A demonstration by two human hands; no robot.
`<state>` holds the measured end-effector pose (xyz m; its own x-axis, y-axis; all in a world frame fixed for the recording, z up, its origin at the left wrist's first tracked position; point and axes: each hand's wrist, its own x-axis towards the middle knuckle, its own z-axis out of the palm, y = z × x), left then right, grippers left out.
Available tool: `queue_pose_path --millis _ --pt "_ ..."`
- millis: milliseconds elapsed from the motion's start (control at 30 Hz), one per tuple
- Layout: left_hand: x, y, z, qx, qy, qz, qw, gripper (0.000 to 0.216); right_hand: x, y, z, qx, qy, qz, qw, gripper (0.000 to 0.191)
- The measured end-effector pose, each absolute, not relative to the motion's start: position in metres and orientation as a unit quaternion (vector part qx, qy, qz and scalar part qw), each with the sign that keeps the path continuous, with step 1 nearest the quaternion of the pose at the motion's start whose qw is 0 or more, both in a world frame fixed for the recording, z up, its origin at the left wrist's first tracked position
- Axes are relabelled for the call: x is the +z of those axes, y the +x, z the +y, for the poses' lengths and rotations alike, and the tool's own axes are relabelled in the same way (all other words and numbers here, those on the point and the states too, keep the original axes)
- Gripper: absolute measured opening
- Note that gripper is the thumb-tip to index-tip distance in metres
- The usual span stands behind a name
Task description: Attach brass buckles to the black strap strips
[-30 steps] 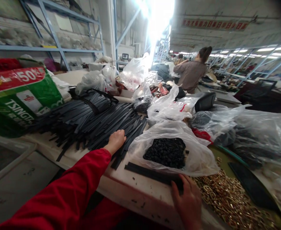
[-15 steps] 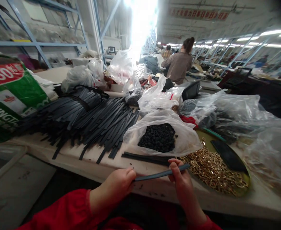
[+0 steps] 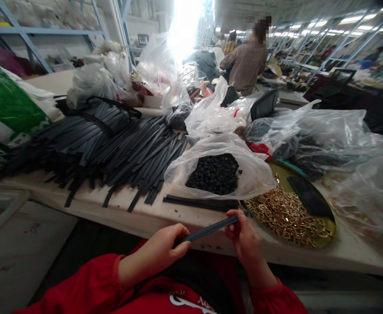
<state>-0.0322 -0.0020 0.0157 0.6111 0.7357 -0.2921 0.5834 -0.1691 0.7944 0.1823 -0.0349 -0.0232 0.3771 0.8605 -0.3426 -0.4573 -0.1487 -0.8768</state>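
Note:
Both hands hold one dark strap (image 3: 207,230) stretched between them, just off the front edge of the table. My left hand (image 3: 165,245) grips its lower end between thumb and fingers. My right hand (image 3: 243,232) pinches the upper end, so the strap tilts up to the right. Beyond it, a few black straps (image 3: 198,203) lie flat near the edge. A clear plastic bag (image 3: 178,176) stands open behind them, with small black pieces (image 3: 214,173) inside. To the right, gold-coloured metal buckles (image 3: 286,213) lie heaped in a round tray (image 3: 330,240).
A large pile of black straps (image 3: 135,161) covers the left of the table (image 3: 152,218). A green bag (image 3: 15,104) stands at far left. A dark flat phone-like slab (image 3: 309,196) rests on the tray. Plastic bags (image 3: 335,131) crowd the back. A person (image 3: 248,65) is farther off.
The strap and both hands have drawn closer to my body, and the strap now slopes more steeply. The right hand has shifted slightly left along with it. The camera view has tilted down.

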Motion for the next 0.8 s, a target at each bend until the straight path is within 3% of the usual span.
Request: queue_pose_path --millis 433,567,733,800 --pt "0.007 -0.033 0.003 0.038 0.749 0.430 0.503 0.018 -0.033 0.190 -0.030 0.522 -0.559 -0.160 0.624 0.032" --pt "0.010 -0.033 0.004 -0.005 0.686 0.413 0.598 0.022 -0.031 0.188 -0.031 0.495 -0.590 -0.199 0.606 0.033" --pt "0.019 -0.012 0.015 0.014 0.608 0.360 0.707 0.020 -0.019 0.162 -0.028 0.575 -0.567 -0.331 0.488 0.038" --pt "0.023 -0.006 0.019 0.012 0.579 0.352 0.735 0.018 -0.015 0.161 -0.025 0.568 -0.561 -0.315 0.513 0.036"
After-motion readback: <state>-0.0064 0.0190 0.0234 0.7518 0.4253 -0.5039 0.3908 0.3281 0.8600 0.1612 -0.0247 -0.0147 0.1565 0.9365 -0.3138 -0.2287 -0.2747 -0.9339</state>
